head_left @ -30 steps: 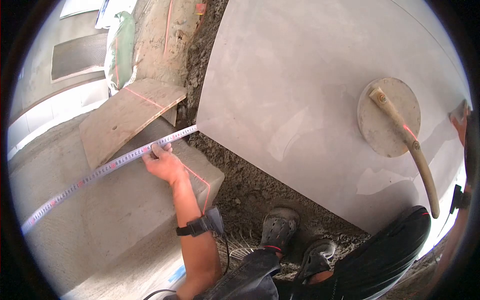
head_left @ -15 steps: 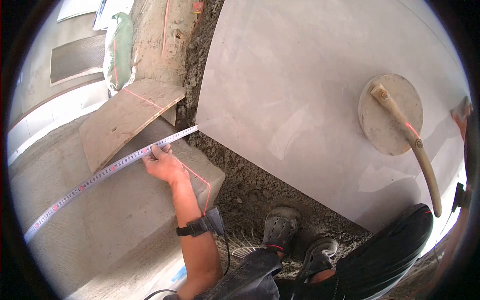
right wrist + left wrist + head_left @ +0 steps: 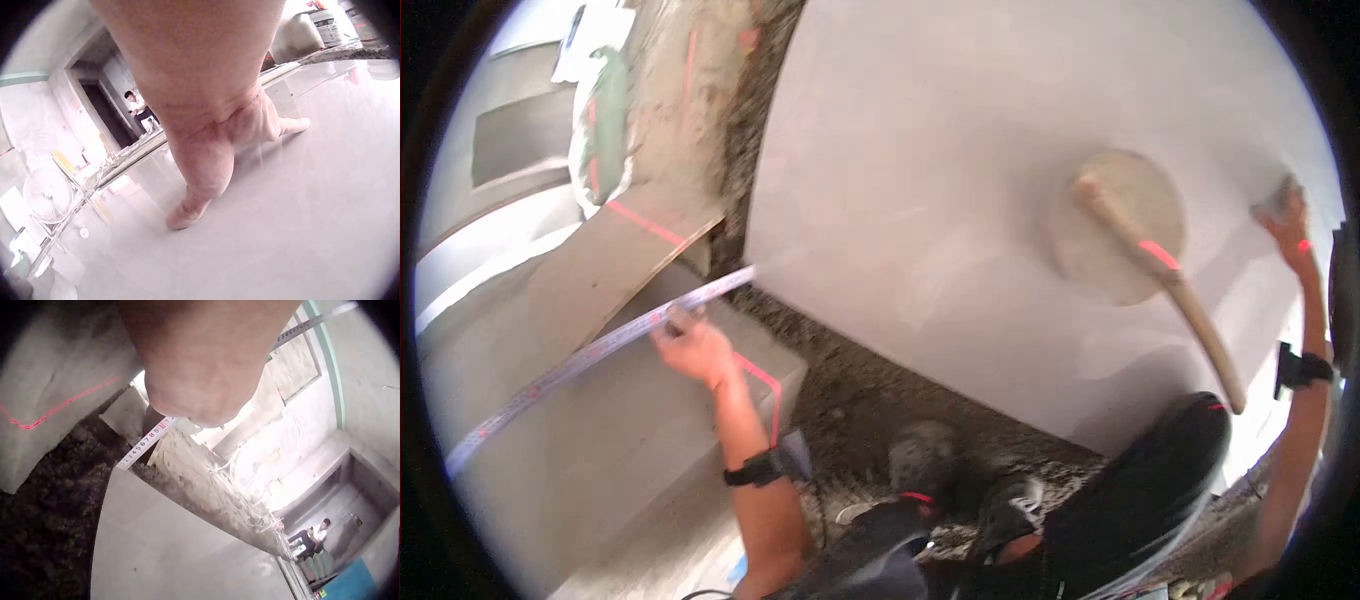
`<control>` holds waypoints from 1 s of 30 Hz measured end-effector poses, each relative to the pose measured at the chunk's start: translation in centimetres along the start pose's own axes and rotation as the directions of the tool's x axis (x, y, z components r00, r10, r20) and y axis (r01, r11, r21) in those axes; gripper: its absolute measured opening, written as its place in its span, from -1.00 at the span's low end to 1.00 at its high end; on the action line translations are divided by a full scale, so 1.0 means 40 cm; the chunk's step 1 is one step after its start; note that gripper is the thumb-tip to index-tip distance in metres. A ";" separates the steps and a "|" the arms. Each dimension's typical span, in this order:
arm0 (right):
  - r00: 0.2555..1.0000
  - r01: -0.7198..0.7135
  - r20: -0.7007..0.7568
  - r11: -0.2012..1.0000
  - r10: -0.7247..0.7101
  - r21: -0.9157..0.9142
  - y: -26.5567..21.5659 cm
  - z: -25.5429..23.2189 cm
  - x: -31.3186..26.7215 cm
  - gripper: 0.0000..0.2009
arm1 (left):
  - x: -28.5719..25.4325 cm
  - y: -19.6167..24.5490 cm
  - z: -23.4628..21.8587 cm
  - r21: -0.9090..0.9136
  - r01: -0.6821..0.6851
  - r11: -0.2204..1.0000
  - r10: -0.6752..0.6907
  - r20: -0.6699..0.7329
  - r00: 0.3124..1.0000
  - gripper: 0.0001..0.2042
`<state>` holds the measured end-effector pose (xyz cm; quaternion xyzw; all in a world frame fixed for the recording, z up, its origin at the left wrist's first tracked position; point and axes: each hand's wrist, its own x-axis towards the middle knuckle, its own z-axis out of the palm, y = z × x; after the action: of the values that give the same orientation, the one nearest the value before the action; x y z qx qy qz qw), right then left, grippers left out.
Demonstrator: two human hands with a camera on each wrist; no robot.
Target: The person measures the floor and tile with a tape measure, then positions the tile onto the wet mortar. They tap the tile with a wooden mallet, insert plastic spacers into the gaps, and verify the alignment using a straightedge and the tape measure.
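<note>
My left hand [image 3: 695, 350] pinches the extended blade of a tape measure [image 3: 600, 348] between thumb and fingers, above a concrete ledge [image 3: 650, 420]. The blade's end is right at the near-left corner of a large grey tile [image 3: 930, 220]. In the left wrist view the printed numbers on the blade [image 3: 145, 445] run from the hand down to that corner. On the tile's far right side rests my right hand [image 3: 1284, 228], its fingers spread; the right wrist view shows its fingertips [image 3: 181, 219] on the glossy surface. A round disc [image 3: 1105, 270] with a curved wooden handle [image 3: 1200, 335] lies on the tile between the hands.
A board [image 3: 615, 265] leans at the ledge's far end, near a green-and-white sack [image 3: 607, 130]. Dark rough mortar [image 3: 850, 390] borders the tile, and my shoes stand on it. Red laser lines cross the ledge. Another person [image 3: 140, 107] sits in the background; a fan [image 3: 50, 195] stands left.
The head view has turned to the right, so everything sits further left and the right hand and forearm show more fully. The left hand keeps its hold on the tape blade.
</note>
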<state>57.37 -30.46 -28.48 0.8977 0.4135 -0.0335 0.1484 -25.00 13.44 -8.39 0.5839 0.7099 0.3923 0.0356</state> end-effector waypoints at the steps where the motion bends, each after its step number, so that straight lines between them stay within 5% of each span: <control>1: 0.984 -0.117 0.135 0.993 0.118 -0.017 -0.106 -0.112 -0.021 0.15 | -0.020 0.047 0.012 -0.009 -0.025 1.000 0.026 0.057 0.998 -0.77; 3: 0.932 -0.279 0.255 0.959 0.258 0.046 -0.217 -0.222 -0.043 0.20 | -0.041 0.097 0.030 -0.086 -0.095 0.992 0.107 0.146 0.984 -0.77; 5: 0.928 -0.220 0.324 0.973 0.187 0.069 -0.233 -0.254 -0.057 0.23 | -0.058 0.156 0.039 -0.120 -0.134 0.984 0.163 0.276 0.947 -0.77; 6: 0.985 -0.028 0.172 0.984 -0.003 0.178 -0.209 -0.204 -0.072 0.03 | -0.064 0.184 0.042 -0.125 -0.190 0.974 0.225 0.403 0.887 -0.78; 7: 0.914 0.008 0.399 0.984 -0.078 0.175 -0.307 -0.374 -0.101 -0.19 | -0.066 0.187 0.057 -0.148 -0.203 0.968 0.249 0.466 0.849 -0.81; 8: 0.984 0.046 0.150 0.957 -0.092 0.287 -0.367 -0.404 -0.167 -0.32 | -0.057 0.190 0.084 -0.180 -0.425 0.887 0.458 0.458 0.762 -0.83; 9: 0.988 0.026 0.122 0.872 -0.098 0.488 -0.420 -0.444 -0.218 -0.34 | -0.073 0.219 0.096 -0.234 -0.341 0.910 0.413 0.561 0.718 -0.84; 11: 0.928 -0.067 0.323 0.770 -0.185 0.634 -0.527 -0.520 -0.302 -0.38 | -0.117 0.300 0.129 -0.349 -0.144 0.926 0.366 0.733 0.573 -0.86; 12: 0.918 0.311 -0.025 0.681 -0.395 0.663 -0.554 -0.470 -0.357 -0.44 | -0.150 0.349 0.147 -0.412 -0.027 0.911 0.374 0.797 0.475 -0.86; 14: 0.849 0.120 0.310 0.728 -0.428 0.675 -0.639 -0.658 -0.406 -0.49 | -0.212 0.484 0.191 -0.457 0.082 0.886 0.422 0.866 0.267 -0.87; 15: 0.868 0.117 0.283 0.723 -0.407 0.680 -0.645 -0.640 -0.430 -0.53 | -0.270 0.504 0.262 -0.565 0.017 0.825 0.548 0.806 0.225 -0.86; 17: 0.890 0.140 0.232 0.720 -0.392 0.680 -0.666 -0.642 -0.458 -0.57 | -0.332 0.628 0.337 -0.562 0.022 0.827 0.557 0.825 0.097 -0.81; 18: 0.888 0.090 0.298 0.768 -0.350 0.634 -0.662 -0.652 -0.458 -0.60 | -0.371 0.679 0.376 -0.656 -0.061 0.752 0.658 0.742 0.129 -0.75; 19: 0.882 0.041 0.361 0.813 -0.302 0.581 -0.654 -0.659 -0.457 -0.63 | -0.392 0.724 0.406 -0.680 0.081 0.729 0.679 0.733 0.040 -0.66; 20: 0.885 0.056 0.347 0.812 -0.309 0.581 -0.637 -0.664 -0.460 -0.63 | -0.408 0.747 0.442 -0.684 0.074 0.725 0.682 0.729 0.055 -0.66; 22: 0.903 0.032 0.352 0.857 -0.245 0.514 -0.572 -0.660 -0.468 -0.65 | -0.426 0.744 0.541 -0.723 -0.389 0.570 0.811 0.572 0.124 -0.54; 23: 0.911 0.027 0.345 0.867 -0.226 0.498 -0.533 -0.638 -0.474 -0.65 | -0.414 0.713 0.602 -0.720 -0.394 0.571 0.811 0.568 0.138 -0.54; 25: 0.928 0.005 0.328 0.884 -0.178 0.467 -0.454 -0.594 -0.482 -0.66 | -0.375 0.658 0.718 -0.573 -0.668 0.475 0.828 0.549 0.118 -0.43; 29: 0.954 -0.109 0.297 0.895 -0.027 0.433 -0.362 -0.519 -0.505 -0.66 | -0.236 0.713 0.833 -0.371 -0.798 0.474 0.797 0.566 0.210 -0.32; 30: 0.954 -0.105 0.298 0.896 -0.031 0.432 -0.355 -0.514 -0.509 -0.66 | -0.207 0.729 0.878 -0.238 -0.748 0.619 0.710 0.576 0.404 -0.28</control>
<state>32.05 -30.60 -8.56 0.9003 0.3505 -0.2582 0.0013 18.85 24.75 -18.55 0.9281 0.3400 0.1313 0.0755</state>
